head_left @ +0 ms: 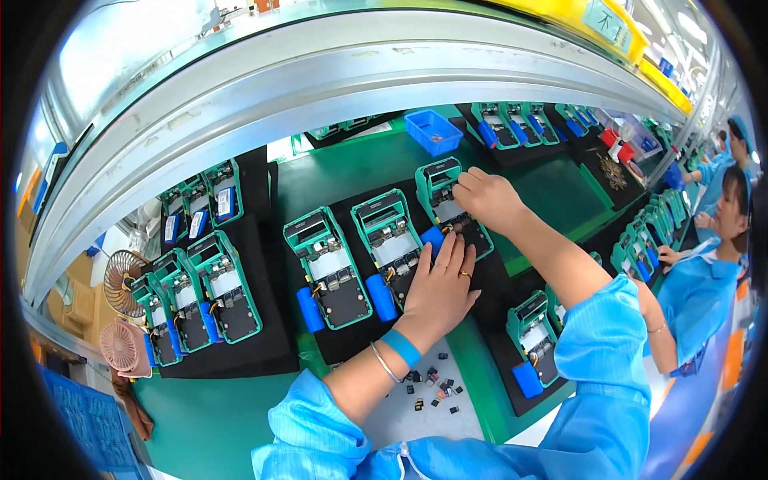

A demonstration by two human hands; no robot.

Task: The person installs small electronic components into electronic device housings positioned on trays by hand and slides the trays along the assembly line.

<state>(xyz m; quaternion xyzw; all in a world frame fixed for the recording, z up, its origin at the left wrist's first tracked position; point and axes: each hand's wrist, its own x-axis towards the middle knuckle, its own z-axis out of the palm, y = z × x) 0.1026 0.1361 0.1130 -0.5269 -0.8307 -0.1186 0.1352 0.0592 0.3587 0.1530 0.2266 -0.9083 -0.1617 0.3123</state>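
While the right hand (488, 200) is curled, hold unseen, and the left hand (440, 292) spread, the case (446, 210) beneath looks stiff, best rim-gripped.

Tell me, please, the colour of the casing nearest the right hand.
The casing is teal green; it shows best in the head view.

right hand (490, 200): grip contents unclear | green-framed device (445, 210): partly covered by left hand (440, 293)

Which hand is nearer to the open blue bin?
Right. The right hand is at the upper part of a green-framed unit, below the blue bin in the picture; the left hand is farther away, at that unit's near end.
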